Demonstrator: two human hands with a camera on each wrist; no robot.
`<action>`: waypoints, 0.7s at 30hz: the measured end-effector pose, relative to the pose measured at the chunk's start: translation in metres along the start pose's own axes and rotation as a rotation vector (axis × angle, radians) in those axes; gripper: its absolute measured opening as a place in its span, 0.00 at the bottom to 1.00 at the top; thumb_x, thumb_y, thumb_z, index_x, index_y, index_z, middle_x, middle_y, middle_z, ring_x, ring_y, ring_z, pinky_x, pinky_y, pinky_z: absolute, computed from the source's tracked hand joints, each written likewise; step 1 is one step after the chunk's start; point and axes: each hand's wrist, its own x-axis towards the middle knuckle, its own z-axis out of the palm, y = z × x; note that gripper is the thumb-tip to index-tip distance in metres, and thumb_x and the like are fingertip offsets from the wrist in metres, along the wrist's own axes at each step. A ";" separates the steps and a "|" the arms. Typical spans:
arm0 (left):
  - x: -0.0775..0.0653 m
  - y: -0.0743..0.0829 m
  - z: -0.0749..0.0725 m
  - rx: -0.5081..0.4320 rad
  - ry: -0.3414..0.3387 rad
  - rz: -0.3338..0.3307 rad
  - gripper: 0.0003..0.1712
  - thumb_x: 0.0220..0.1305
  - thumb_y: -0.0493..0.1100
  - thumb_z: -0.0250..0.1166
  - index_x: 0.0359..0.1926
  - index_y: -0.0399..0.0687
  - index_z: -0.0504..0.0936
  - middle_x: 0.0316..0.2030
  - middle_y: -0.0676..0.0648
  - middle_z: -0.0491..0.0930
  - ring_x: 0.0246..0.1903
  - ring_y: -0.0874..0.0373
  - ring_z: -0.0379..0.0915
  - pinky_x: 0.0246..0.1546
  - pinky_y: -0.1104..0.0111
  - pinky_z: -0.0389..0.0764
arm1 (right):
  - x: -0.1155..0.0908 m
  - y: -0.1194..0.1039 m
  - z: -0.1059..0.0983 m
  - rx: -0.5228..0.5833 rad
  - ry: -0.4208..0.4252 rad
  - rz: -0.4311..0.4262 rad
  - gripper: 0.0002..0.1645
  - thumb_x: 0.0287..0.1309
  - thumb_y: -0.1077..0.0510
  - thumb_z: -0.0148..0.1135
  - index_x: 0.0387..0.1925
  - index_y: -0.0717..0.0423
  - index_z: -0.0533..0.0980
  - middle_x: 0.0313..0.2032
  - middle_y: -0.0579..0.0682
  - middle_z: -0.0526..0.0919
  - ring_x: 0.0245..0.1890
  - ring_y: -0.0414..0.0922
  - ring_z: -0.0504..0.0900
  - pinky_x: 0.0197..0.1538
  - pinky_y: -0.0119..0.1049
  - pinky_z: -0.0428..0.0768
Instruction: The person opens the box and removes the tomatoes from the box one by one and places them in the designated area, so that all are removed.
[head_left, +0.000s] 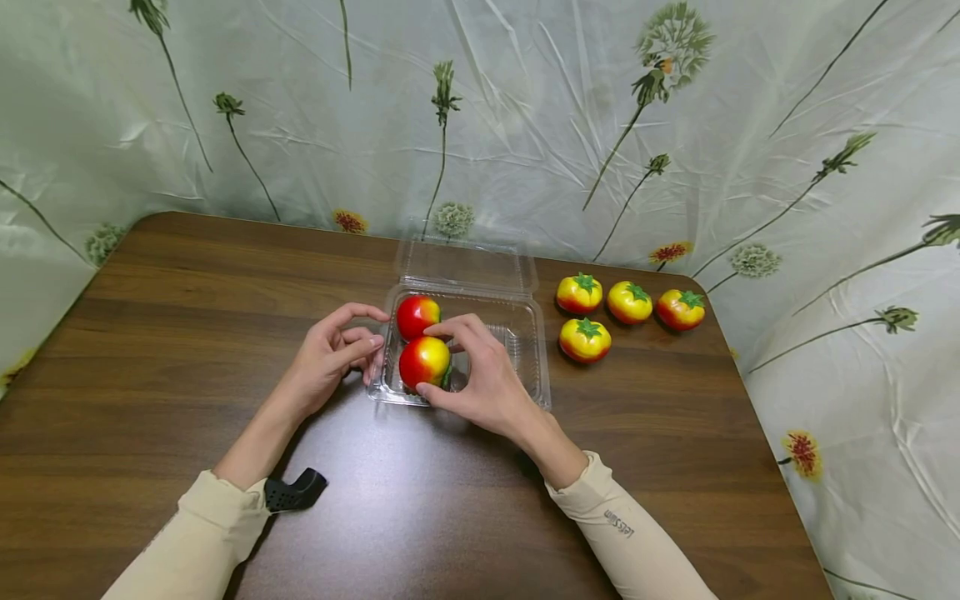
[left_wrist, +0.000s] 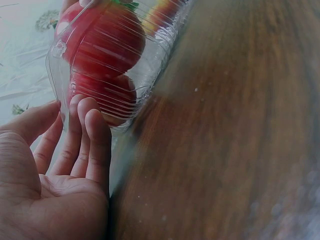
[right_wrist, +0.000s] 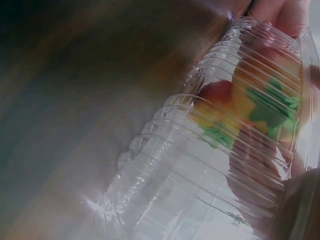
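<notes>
A clear plastic clamshell container (head_left: 542, 367) sits on the table with its lid (head_left: 467, 265) folded back. My right hand (head_left: 491, 379) reaches in over the front wall and grips a red and yellow tomato (head_left: 420, 360) between thumb and fingers, at the front left corner. Behind it, a second tomato (head_left: 415, 317) lies in the back left corner. In the right wrist view, the green leaves (right_wrist: 274, 107) of the held tomato face sideways. My left hand (head_left: 322, 362) is at the container's left side, its relaxed fingertips (left_wrist: 96, 117) against the ribbed wall.
Several more tomatoes (head_left: 585, 340) with green tops stand on the table to the right of the container. A floral curtain (head_left: 300, 125) hangs behind the brown wooden table (head_left: 187, 375). A black strap piece (head_left: 296, 490) sticks out by the left cuff.
</notes>
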 end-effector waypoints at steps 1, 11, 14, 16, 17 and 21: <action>0.000 0.000 0.000 0.000 0.000 0.000 0.17 0.75 0.28 0.60 0.61 0.37 0.73 0.27 0.45 0.84 0.21 0.54 0.78 0.22 0.69 0.83 | 0.000 0.000 0.000 -0.001 0.006 -0.002 0.36 0.51 0.52 0.81 0.61 0.54 0.77 0.56 0.48 0.77 0.57 0.42 0.79 0.59 0.42 0.86; 0.000 -0.002 -0.001 -0.009 -0.004 0.003 0.17 0.75 0.28 0.59 0.61 0.38 0.74 0.27 0.45 0.84 0.21 0.54 0.77 0.22 0.69 0.82 | 0.000 0.000 0.000 -0.021 0.052 -0.029 0.36 0.49 0.52 0.81 0.59 0.53 0.75 0.56 0.47 0.77 0.58 0.42 0.78 0.59 0.42 0.86; 0.001 -0.002 -0.001 -0.003 -0.005 0.003 0.17 0.75 0.28 0.59 0.61 0.38 0.74 0.27 0.45 0.84 0.21 0.54 0.77 0.22 0.69 0.82 | 0.000 0.000 -0.001 -0.022 0.058 -0.030 0.36 0.49 0.52 0.81 0.59 0.52 0.75 0.56 0.47 0.77 0.58 0.42 0.77 0.59 0.41 0.85; 0.001 -0.002 -0.001 -0.004 -0.004 0.002 0.17 0.75 0.28 0.59 0.61 0.38 0.74 0.27 0.45 0.84 0.21 0.53 0.77 0.22 0.69 0.83 | 0.000 0.000 -0.001 -0.023 0.061 -0.031 0.36 0.50 0.51 0.80 0.59 0.52 0.75 0.56 0.47 0.77 0.58 0.42 0.77 0.59 0.40 0.85; 0.001 -0.002 -0.001 -0.003 -0.003 0.002 0.17 0.75 0.28 0.59 0.61 0.38 0.74 0.27 0.45 0.84 0.21 0.53 0.77 0.21 0.69 0.83 | 0.000 0.000 -0.001 -0.023 0.062 -0.032 0.36 0.50 0.51 0.80 0.59 0.52 0.75 0.56 0.47 0.78 0.58 0.42 0.77 0.59 0.40 0.85; 0.001 -0.001 0.000 -0.001 -0.001 -0.001 0.17 0.75 0.28 0.60 0.61 0.38 0.74 0.27 0.45 0.84 0.21 0.53 0.77 0.21 0.69 0.83 | 0.000 0.000 -0.002 -0.036 0.062 -0.033 0.36 0.51 0.51 0.80 0.60 0.52 0.74 0.57 0.46 0.80 0.58 0.41 0.78 0.61 0.37 0.83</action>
